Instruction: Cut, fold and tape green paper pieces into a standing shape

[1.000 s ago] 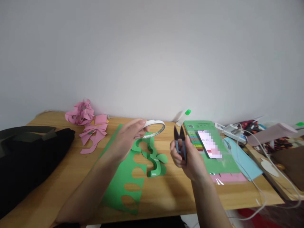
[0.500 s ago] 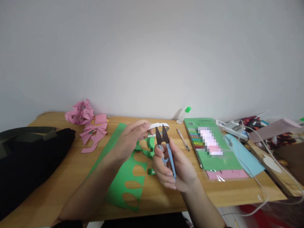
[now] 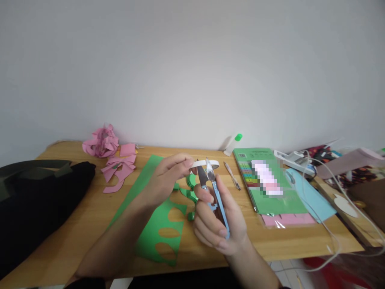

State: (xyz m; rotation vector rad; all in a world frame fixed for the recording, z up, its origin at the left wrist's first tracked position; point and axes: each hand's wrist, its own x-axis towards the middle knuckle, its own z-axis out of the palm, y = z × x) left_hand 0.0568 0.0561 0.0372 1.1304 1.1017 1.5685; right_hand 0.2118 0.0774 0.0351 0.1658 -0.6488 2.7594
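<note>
My left hand (image 3: 168, 176) pinches one end of a white strip of tape (image 3: 209, 163) and holds it above the table. My right hand (image 3: 218, 218) grips blue-handled thread snips (image 3: 212, 186), whose dark blades meet the strip near its middle. Under both hands lies a green paper sheet (image 3: 156, 224) with leaf-shaped holes cut out of it, and curled green offcuts (image 3: 188, 188) sit beside my fingers.
Pink paper scraps (image 3: 112, 158) lie at the back left, next to a black bag (image 3: 36, 192). A glue bottle (image 3: 232, 144), a small tool (image 3: 231, 176), a pack of coloured paper (image 3: 270, 188), a blurred phone and white cables (image 3: 327, 224) crowd the right. The wooden table (image 3: 300, 241) ends near me.
My right hand carried the snips left from beside the paper pack to the strip, and the blades closed in on it. The left hand held the strip nearly still.
</note>
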